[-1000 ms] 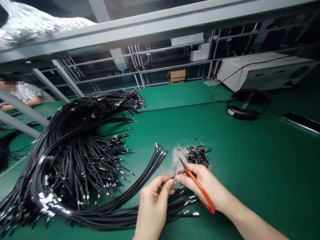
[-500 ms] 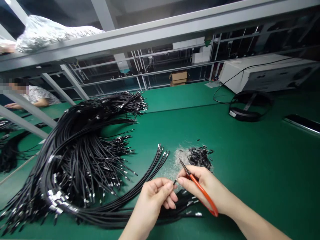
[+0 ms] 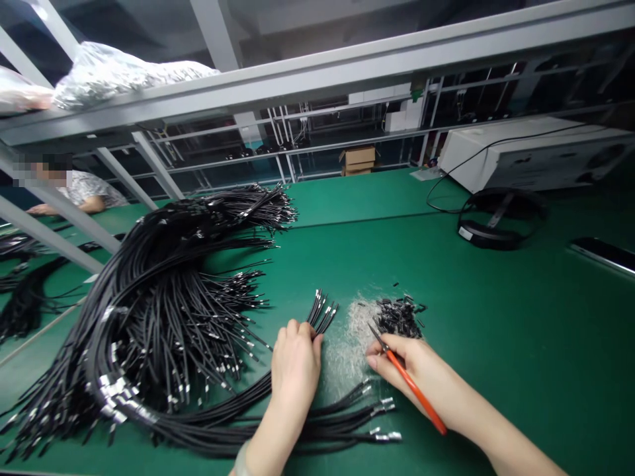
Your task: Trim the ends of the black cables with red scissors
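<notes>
My left hand (image 3: 296,357) is closed over a small bunch of black cables (image 3: 317,317) near their silver-tipped ends; its fingertips are partly hidden. In my right hand (image 3: 414,370) is a pair of red-handled pliers (image 3: 409,383), their dark pointed tips aimed up and left. The thumb and fingers pinch together beside the tool. Just beyond the right hand lie a pile of short black tube pieces (image 3: 397,316) and a scatter of fine pale clippings (image 3: 360,327). More cable ends (image 3: 381,404) rest on the table between and below my hands.
A large heap of black cables (image 3: 183,277) covers the left of the green table (image 3: 496,330). A black ring-shaped object (image 3: 489,235), a phone (image 3: 605,254) and a white machine (image 3: 536,155) are at right. A shelf rail (image 3: 317,66) crosses above; another person (image 3: 92,188) sits far left.
My left hand has left the short cable end it pinched near my right hand and moved up-left onto the cable bunch. My right hand, still with the pliers, has shifted slightly right.
</notes>
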A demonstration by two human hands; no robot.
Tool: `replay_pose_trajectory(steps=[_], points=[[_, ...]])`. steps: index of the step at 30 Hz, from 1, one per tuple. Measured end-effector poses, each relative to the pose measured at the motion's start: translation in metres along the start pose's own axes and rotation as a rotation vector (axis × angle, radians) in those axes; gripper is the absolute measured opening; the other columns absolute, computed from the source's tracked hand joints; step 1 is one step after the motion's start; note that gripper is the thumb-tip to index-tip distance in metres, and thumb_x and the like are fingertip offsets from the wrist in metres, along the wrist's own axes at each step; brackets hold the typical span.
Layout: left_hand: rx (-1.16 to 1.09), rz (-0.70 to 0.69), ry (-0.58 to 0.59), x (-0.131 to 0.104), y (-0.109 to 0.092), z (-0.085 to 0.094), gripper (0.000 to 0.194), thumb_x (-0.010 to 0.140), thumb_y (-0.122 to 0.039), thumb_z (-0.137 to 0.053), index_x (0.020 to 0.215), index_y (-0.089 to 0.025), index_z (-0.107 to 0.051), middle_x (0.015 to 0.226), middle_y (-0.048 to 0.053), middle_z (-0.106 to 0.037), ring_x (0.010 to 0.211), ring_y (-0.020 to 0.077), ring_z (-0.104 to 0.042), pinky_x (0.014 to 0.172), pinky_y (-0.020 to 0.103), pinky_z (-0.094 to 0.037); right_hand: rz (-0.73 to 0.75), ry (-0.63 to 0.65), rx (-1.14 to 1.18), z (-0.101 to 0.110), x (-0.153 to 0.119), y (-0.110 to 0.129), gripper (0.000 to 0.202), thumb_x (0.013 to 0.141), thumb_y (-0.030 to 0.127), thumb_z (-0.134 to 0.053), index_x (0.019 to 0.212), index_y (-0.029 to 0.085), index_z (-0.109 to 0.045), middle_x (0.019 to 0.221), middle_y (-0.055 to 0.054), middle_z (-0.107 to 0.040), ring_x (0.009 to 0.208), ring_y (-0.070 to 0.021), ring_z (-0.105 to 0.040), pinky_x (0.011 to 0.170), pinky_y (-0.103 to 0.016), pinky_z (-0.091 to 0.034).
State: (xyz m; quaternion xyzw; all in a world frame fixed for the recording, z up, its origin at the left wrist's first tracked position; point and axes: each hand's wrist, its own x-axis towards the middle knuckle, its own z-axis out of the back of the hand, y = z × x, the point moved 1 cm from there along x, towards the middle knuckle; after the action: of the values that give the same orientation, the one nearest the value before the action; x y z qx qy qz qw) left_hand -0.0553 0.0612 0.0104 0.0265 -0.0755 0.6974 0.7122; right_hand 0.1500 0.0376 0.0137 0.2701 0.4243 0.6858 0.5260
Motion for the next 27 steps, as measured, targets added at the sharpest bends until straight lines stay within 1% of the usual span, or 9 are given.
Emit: replay_pose_trajectory(steps=[2,5,12,14,18,19,22,24,27], points=[[0.046,-0.015,0.016,0.008,0.002,-0.007,0.013,0.089,-0.022,-0.051,0.086,-0.017,-0.063,0.089,0.007,-0.060,0.085,0.0252,-0.057,0.075,0.036,-0.044,0.019,0.000,0.009,-0.003,-0.001,0.002,0.022,0.087,0.037,-0.051,0.085,0.019,-0.063,0.072,0.000,-0.065,0.065,-0.0160,-0.059,0.060,-0.022,-0.041],[0.042,-0.010,0.014,0.011,0.004,-0.013,0.013,0.090,-0.021,-0.048,0.088,-0.017,-0.060,0.088,0.006,-0.060,0.083,0.0231,-0.058,0.073,0.033,-0.044,0.026,0.007,0.004,-0.007,-0.002,0.002,0.021,0.087,0.036,-0.051,0.083,0.019,-0.063,0.070,0.000,-0.065,0.064,-0.0155,-0.059,0.057,-0.021,-0.040],[0.022,-0.009,0.013,0.010,0.007,-0.010,0.017,0.093,-0.022,-0.043,0.087,-0.017,-0.058,0.086,0.007,-0.061,0.084,0.0249,-0.058,0.074,0.036,-0.044,0.017,-0.014,0.026,-0.009,0.000,0.000,0.023,0.086,0.038,-0.052,0.081,0.019,-0.064,0.068,0.000,-0.064,0.062,-0.0153,-0.058,0.058,-0.022,-0.040],[-0.060,-0.017,-0.007,0.005,0.008,-0.006,0.017,0.094,-0.023,-0.041,0.090,-0.018,-0.056,0.087,0.006,-0.061,0.084,0.0238,-0.058,0.075,0.035,-0.044,0.002,-0.085,0.056,-0.009,0.005,-0.001,0.026,0.087,0.041,-0.051,0.085,0.018,-0.064,0.070,-0.001,-0.064,0.062,-0.0157,-0.058,0.059,-0.023,-0.041],[-0.413,-0.079,-0.006,-0.020,0.007,0.002,0.011,0.094,-0.025,-0.041,0.090,-0.021,-0.051,0.084,0.002,-0.061,0.080,0.0194,-0.060,0.072,0.031,-0.045,-0.064,-0.230,0.179,-0.012,0.018,-0.001,0.035,0.087,0.048,-0.050,0.100,0.018,-0.062,0.067,0.000,-0.062,0.054,-0.0141,-0.054,0.053,-0.023,-0.040],[-0.483,-0.102,0.016,-0.027,0.005,0.004,0.011,0.094,-0.025,-0.041,0.089,-0.022,-0.051,0.084,0.001,-0.061,0.078,0.0185,-0.060,0.071,0.030,-0.045,-0.070,-0.235,0.217,-0.013,0.021,-0.001,0.035,0.087,0.049,-0.050,0.099,0.018,-0.061,0.065,0.001,-0.061,0.051,-0.0128,-0.051,0.050,-0.022,-0.038],[-0.651,-0.141,0.079,-0.044,-0.006,0.006,0.012,0.094,-0.028,-0.043,0.092,-0.023,-0.054,0.086,0.001,-0.063,0.079,0.0167,-0.061,0.071,0.027,-0.046,-0.031,-0.195,0.247,-0.018,0.024,0.002,0.030,0.087,0.046,-0.051,0.083,0.018,-0.059,0.061,0.002,-0.057,0.047,-0.0105,-0.046,0.046,-0.021,-0.034],[-0.726,-0.150,0.096,-0.048,-0.015,0.007,0.014,0.093,-0.028,-0.045,0.094,-0.023,-0.057,0.087,0.001,-0.064,0.079,0.0164,-0.062,0.071,0.026,-0.047,0.007,-0.172,0.206,-0.020,0.021,0.003,0.028,0.087,0.043,-0.051,0.076,0.018,-0.057,0.058,0.002,-0.055,0.050,-0.0109,-0.047,0.048,-0.021,-0.035],[-0.770,-0.159,0.095,-0.049,-0.027,0.004,0.017,0.092,-0.026,-0.045,0.086,-0.023,-0.061,0.082,0.001,-0.063,0.075,0.0162,-0.061,0.069,0.026,-0.046,0.025,-0.175,0.145,-0.022,0.016,0.002,0.025,0.086,0.039,-0.052,0.074,0.017,-0.057,0.061,0.001,-0.057,0.055,-0.0124,-0.051,0.053,-0.021,-0.038]])
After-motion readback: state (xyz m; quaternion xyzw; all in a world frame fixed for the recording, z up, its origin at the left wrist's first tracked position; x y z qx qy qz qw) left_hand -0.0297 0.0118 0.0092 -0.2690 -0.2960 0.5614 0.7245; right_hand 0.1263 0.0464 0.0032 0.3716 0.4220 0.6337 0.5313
